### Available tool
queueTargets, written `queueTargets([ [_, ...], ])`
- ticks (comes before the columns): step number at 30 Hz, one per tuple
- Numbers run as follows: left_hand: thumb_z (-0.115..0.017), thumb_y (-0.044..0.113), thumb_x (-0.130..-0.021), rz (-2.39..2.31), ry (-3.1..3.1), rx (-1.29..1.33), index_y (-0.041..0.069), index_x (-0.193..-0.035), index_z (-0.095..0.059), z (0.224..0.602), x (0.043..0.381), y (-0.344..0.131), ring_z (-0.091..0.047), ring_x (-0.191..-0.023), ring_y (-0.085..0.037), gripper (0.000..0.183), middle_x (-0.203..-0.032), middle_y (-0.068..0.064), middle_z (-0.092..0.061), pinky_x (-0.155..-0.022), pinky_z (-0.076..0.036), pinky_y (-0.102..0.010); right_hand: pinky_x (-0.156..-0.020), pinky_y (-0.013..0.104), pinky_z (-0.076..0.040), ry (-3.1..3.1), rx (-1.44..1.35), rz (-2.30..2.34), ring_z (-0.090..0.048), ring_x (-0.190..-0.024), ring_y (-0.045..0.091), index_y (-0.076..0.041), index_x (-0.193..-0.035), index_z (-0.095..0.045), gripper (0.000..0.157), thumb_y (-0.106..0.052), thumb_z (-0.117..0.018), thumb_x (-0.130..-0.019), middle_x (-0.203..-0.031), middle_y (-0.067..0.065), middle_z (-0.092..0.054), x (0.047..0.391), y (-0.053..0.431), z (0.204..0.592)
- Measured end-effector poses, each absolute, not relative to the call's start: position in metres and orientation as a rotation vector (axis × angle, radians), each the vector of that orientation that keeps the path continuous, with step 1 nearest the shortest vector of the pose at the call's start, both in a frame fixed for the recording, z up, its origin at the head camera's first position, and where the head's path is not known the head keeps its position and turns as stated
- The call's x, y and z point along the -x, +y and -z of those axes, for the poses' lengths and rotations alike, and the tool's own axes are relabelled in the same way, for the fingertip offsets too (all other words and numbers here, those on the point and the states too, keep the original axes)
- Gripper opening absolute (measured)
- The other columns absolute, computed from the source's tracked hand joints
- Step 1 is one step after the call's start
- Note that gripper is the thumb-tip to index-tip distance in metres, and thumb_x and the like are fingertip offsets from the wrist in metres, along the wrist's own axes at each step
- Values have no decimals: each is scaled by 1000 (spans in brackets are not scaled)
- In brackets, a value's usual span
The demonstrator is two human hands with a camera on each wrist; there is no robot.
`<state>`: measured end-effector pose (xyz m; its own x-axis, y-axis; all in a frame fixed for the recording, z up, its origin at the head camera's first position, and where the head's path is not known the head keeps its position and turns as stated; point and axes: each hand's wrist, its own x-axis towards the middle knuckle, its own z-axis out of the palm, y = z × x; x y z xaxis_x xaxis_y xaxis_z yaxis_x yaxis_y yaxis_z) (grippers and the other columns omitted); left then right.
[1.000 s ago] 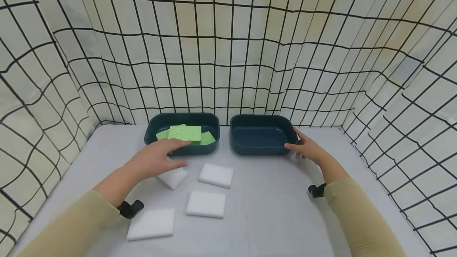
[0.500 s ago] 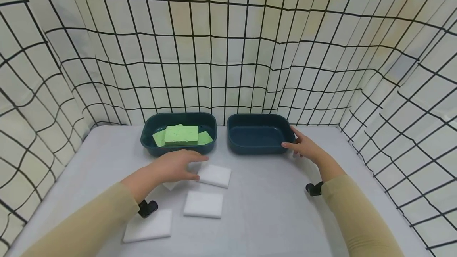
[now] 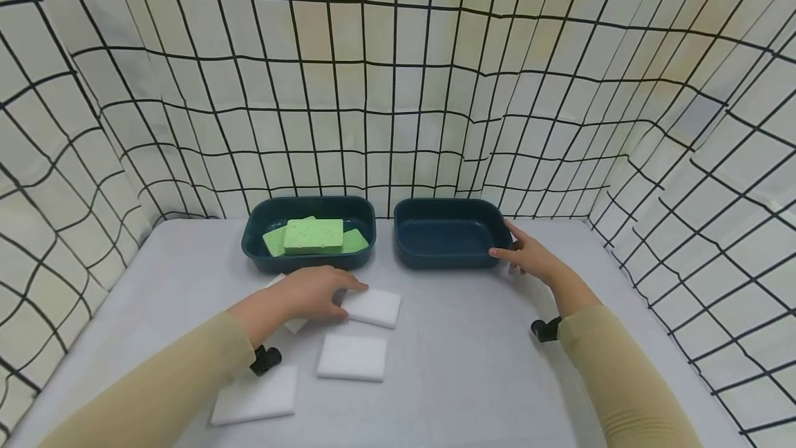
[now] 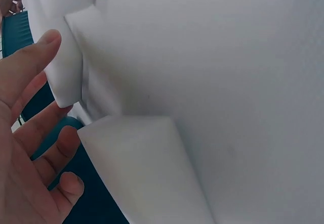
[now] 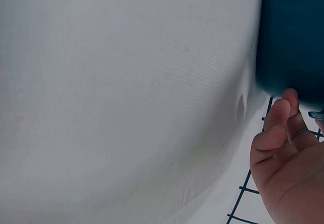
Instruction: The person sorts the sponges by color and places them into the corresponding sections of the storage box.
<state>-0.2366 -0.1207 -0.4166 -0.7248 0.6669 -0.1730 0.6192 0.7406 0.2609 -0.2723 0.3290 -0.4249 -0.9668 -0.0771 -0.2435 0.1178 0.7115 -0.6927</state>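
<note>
My left hand (image 3: 314, 294) is at the left end of a white sponge (image 3: 376, 308), its thumb and index finger spread along two edges. In the left wrist view, the thumb (image 4: 33, 59) overlaps this sponge (image 4: 68, 85), and another finger reaches its end. Another white sponge (image 3: 295, 325) is partly hidden under the hand. My right hand (image 3: 531, 254) rests its fingers against the right side of an empty dark teal bin (image 3: 450, 261), also at the fingertips in the right wrist view. Green sponges (image 3: 314, 236) lie piled in the left teal bin (image 3: 307, 265).
Two more white sponges lie nearer me: one (image 3: 352, 357) in the middle and one (image 3: 256, 398) partly under the left sleeve. A white cloth (image 3: 466, 365) covers the table. Black netting (image 3: 398, 113) over white fabric encloses the back and sides.
My left hand has moved right and toward me, from the left bin's front to the white sponge, uncovering the bin's front. The right hand stays at its bin. The view has shifted slightly.
</note>
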Motion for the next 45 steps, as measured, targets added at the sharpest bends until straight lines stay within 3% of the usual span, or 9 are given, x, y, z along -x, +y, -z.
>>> queueTargets([
  [28, -78, 40, -85, -482, 2715, -1007, 33, -137, -62, 391, 244, -121, -54, -127, -20, 55, -138, 3, -58, -103, -46, -44, -67, 35, -48, 2655, -18, 1108, -58, -81, 26, -27, -161, -5, 104, -59, -69, -86, -109, 16, -59, 274, 333, 426],
  [38, -75, 42, -88, -559, 2775, -901, 42, -137, -59, 365, 276, -85, -49, -130, -21, 52, -145, 2, -52, -102, -46, -45, -66, 35, -46, 2669, -42, 1108, -58, -80, 26, -29, -161, -6, 100, -56, -69, -88, -109, 16, -59, 273, 333, 426],
  [45, -73, 42, -89, -606, 2764, -887, 40, -137, -60, 355, 306, -50, -43, -137, -22, 49, -147, 0, -50, -110, -39, -48, -66, 34, -47, 2661, -62, 1111, -58, -80, 25, -28, -161, -6, 99, -53, -69, -89, -109, 16, -59, 274, 331, 425],
])
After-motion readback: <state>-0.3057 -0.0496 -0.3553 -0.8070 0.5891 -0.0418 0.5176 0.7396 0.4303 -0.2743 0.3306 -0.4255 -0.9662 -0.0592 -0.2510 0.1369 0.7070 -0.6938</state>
